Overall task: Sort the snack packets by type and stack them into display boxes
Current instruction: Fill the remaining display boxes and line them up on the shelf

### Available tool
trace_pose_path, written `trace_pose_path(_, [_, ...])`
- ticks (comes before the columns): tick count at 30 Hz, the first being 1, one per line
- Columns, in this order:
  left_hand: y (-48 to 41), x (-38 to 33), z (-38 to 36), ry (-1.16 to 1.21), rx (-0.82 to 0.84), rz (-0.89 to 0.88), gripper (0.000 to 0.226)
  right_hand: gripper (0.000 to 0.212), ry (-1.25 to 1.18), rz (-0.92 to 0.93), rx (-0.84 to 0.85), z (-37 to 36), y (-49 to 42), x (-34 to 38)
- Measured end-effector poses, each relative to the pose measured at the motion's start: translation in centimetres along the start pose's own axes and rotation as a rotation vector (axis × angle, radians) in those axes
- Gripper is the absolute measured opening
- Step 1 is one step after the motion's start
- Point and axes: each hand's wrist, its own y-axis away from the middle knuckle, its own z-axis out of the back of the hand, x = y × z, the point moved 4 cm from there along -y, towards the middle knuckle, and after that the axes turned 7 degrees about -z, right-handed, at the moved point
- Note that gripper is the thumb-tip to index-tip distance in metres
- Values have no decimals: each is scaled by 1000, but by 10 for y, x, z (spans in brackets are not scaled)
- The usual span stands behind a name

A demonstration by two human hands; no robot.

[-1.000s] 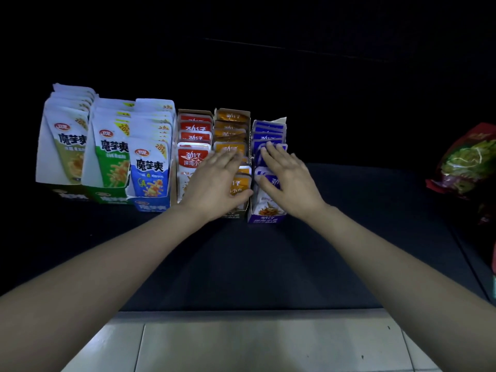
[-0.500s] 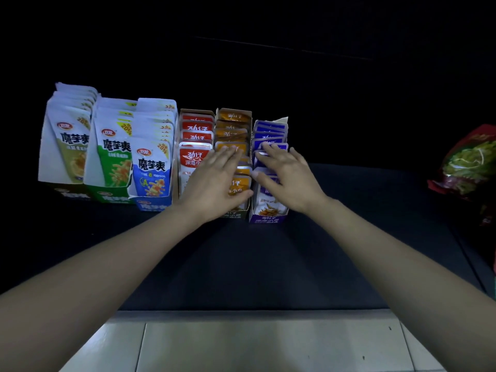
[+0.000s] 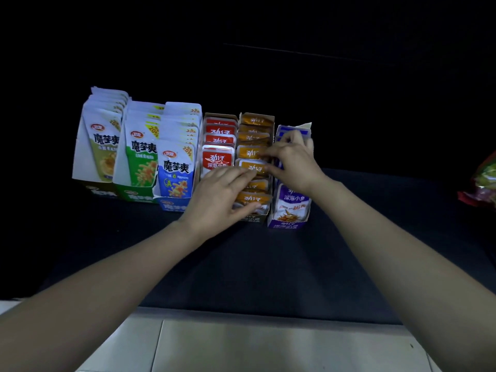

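The left hand (image 3: 222,200) lies over the front part of the orange packets (image 3: 253,151). Its fingers (image 3: 240,173) are almost straight and released, with the tips touching one orange packet in the middle of the row, and the thumb rests along the front packet. The right hand (image 3: 295,162) is over the purple packets (image 3: 292,200), with bent fingers (image 3: 294,135) on the back ones. Its index finger and thumb reach to the right edge of the orange row. This part is blurred, so I cannot tell if they pinch a packet.

The orange packets stand in the orange box (image 3: 255,217), between the red packets (image 3: 217,159) and the purple box (image 3: 287,224). To the left of these stand three boxes of bigger white packets: an olive box (image 3: 91,183), a green box (image 3: 134,194) and a blue box (image 3: 174,205), all touching in one row.

The table (image 3: 241,264) has a dark cover. A red and green bag (image 3: 485,183) lies at its right edge. Pale floor tiles (image 3: 268,345) show below, and the room behind is black.
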Motion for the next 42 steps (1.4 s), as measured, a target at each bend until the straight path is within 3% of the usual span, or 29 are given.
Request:
trace_pose_path(7, [0, 4, -3, -27, 20, -23, 67, 26, 144, -66, 35, -8, -12, 12])
trace_pose_path(12, [-1, 8, -10, -74, 60, -14, 77, 14, -131, -104, -244, 8, -3, 2])
trace_pose_path(15, [-8, 8, -12, -113, 58, 7, 78, 14, -123, -54, -303, 7, -4, 3])
trace_pose_path(25, [-21, 7, -25, -191, 58, 17, 78, 22, -135, -132, -142, -9, -9, -2])
trace_pose_path(30, [-12, 10, -23, -138, 5, 76, 98, 38, -100, -28, -110, -3, 4, 11])
trace_pose_path(35, [-13, 13, -25, -66, 81, 116, 104, 61, -28, -25, -67, -1, 13, 19])
trace_pose_path(40, [-19, 22, -28, -38, 143, 111, 108, 60, -18, -47, 153, -19, 21, 20])
trace_pose_path(42, [-20, 23, -29, -37, 156, 116, 111, 58, -25, -44, 147, -22, 18, 18])
